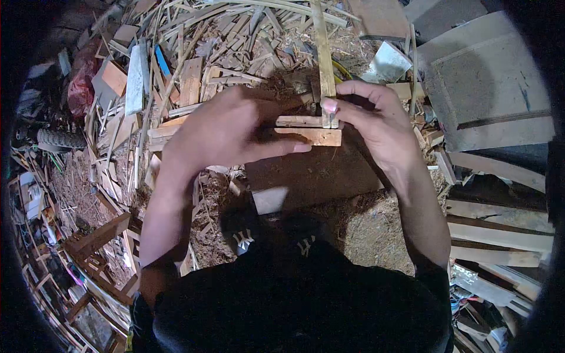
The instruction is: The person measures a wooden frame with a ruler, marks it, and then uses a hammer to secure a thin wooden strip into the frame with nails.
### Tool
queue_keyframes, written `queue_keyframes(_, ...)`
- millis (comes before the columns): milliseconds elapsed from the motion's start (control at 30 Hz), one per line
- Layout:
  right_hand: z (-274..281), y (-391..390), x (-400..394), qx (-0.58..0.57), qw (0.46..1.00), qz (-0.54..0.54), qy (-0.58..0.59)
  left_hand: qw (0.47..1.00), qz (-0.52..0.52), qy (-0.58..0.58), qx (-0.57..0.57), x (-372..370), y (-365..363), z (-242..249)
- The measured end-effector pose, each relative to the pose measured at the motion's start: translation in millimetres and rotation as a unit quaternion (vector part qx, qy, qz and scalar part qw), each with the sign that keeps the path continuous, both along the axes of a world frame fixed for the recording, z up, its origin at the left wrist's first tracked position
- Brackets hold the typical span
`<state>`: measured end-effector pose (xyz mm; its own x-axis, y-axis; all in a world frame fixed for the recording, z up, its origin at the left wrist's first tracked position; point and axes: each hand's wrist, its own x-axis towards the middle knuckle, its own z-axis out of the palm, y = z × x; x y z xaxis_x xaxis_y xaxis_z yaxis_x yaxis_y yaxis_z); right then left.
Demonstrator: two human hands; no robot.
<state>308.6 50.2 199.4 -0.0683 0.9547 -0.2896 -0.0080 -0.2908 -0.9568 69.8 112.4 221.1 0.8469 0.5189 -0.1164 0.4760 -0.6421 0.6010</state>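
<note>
My left hand [226,126] is closed around a short wooden block [325,137], its thumb lying along the near face. Just behind the block runs a second thin wooden piece [297,121]. From the block's right end a long, narrow, yellowish wooden strip [325,59] extends away from me. My right hand [382,120] pinches this strip near its lower end, thumb on top and fingers partly hidden behind. A small dark line shows at the strip's lower end; I cannot make out what it is. Under both hands lies a brown board [318,182].
Wood offcuts [235,41] and shavings cover the ground ahead. A white-faced piece [136,79] and a red bag [84,76] are at the left, above a wheel [60,139]. Large panels [482,76] and stacked planks [500,235] stand at the right.
</note>
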Motion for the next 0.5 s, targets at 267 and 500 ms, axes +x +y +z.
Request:
queue_keyframes(267,-19.9,-13.0,7.0,-0.012,0.998,0.025,-0.061,0.999,-0.006,-0.039,0.011,7.1,-17.1,-19.1)
queue_keyframes(500,-21.2,-22.2,10.3,0.009,0.999,0.013,-0.049,0.998,0.002,-0.034,0.06,8.9,-26.8,-15.0)
